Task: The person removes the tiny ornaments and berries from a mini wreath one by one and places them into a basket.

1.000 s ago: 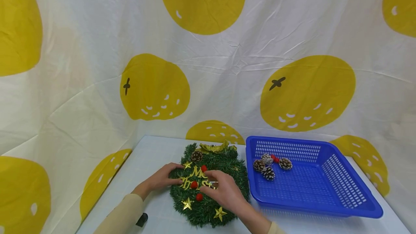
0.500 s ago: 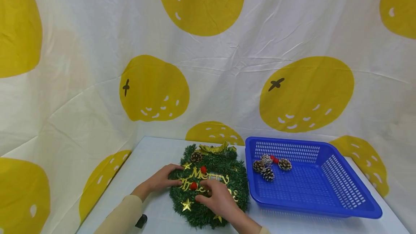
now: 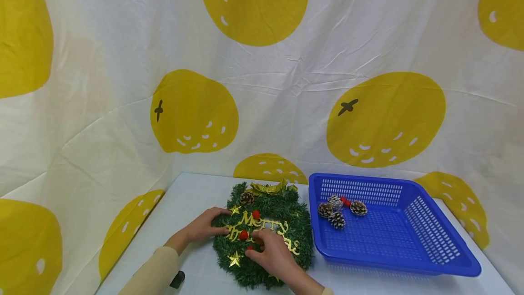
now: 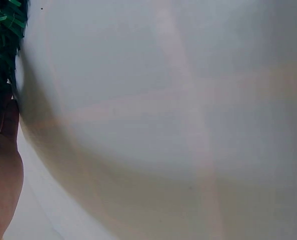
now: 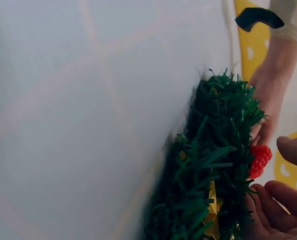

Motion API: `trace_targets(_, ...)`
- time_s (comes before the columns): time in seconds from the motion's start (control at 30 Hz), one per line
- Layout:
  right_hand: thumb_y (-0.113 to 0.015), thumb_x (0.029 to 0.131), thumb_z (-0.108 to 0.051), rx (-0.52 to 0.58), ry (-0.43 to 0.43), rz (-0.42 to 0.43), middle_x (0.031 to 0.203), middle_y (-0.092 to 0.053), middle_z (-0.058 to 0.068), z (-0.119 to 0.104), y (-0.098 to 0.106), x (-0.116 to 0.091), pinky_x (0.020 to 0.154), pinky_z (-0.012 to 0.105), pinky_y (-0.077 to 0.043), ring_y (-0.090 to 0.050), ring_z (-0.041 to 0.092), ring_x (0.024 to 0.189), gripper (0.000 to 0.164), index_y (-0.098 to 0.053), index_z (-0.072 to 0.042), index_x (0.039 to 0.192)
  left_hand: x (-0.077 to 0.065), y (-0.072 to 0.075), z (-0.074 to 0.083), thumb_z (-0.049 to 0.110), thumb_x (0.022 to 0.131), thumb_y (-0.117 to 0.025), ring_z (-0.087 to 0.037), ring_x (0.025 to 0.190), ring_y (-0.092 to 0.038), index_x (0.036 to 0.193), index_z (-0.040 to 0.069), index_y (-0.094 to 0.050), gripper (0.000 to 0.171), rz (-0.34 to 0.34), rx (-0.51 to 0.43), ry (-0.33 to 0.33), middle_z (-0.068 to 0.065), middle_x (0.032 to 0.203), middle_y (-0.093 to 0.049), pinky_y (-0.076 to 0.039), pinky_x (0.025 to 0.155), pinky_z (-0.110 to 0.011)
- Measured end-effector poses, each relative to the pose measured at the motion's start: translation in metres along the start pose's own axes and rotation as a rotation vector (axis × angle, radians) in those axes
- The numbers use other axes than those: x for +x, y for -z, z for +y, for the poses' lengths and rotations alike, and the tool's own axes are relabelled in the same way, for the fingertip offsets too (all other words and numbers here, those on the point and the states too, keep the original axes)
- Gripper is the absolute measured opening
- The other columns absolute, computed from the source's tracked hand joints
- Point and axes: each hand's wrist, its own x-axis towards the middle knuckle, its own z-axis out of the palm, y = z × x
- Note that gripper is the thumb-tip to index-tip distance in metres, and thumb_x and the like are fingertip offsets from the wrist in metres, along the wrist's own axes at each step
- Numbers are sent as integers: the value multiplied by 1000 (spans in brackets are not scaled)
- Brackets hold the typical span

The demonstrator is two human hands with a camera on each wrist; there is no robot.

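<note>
A green Christmas wreath (image 3: 286, 204) lies on the table, with gold "Merry Christmas" lettering (image 3: 270, 224), gold stars (image 3: 234, 258), a pine cone (image 3: 246, 198) and red berries (image 3: 243, 235) on it. My left hand (image 3: 204, 226) grips its left edge, thumb on top; the left wrist view shows fingers (image 4: 8, 117) against the greenery's side. Over the wreath's lower middle is my right hand (image 3: 272, 251), thumb and fingers apart beside a red berry (image 3: 250, 248). In the right wrist view a red berry (image 5: 261, 161) shows beyond the gap between that thumb and fingers. The right hand covers part of the lettering.
To the right of the wreath stands a blue plastic basket (image 3: 393, 265), holding several pine cones (image 3: 337, 220) and red berries (image 3: 345, 201). A small black object (image 3: 178, 279) lies by the left sleeve. Behind the table (image 3: 192, 190) hangs a fruit-patterned cloth (image 3: 282, 117).
My right hand has moved left and slightly down over the wreath, uncovering the "Merry" lettering. The left hand stays at the wreath's left edge.
</note>
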Motion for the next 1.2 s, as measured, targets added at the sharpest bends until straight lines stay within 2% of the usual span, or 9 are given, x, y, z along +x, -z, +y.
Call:
trace_targets(0.47, -72, 89, -23, -72, 24, 0, 112, -63, 7, 1, -5, 2, 80, 29, -50, -61, 22, 97, 41, -63, -6, 125, -1, 0, -1, 39, 90, -71, -39, 128, -45, 135, 7, -55, 57, 1, -1, 13, -16, 136, -52, -34, 103, -60)
trace_targets(0.8, -72, 89, -16, -42, 34, -29, 110, -62, 7, 4, -9, 4, 78, 27, -50, -62, 20, 94, 35, -63, -5, 122, 0, 0, 2, 39, 90, -71, -39, 128, -45, 135, 6, -55, 58, -2, -15, 8, -15, 136, -52, -35, 103, -60)
trace_targets(1.2, -72, 89, -12, -77, 68, -14, 107, -63, 4, 4, -10, 4, 78, 26, -49, -62, 16, 92, 30, -65, -7, 118, 0, 1, -1, 40, 91, -70, -39, 129, -45, 136, 7, -54, 58, -7, -12, 2, -16, 137, -51, -34, 103, -60)
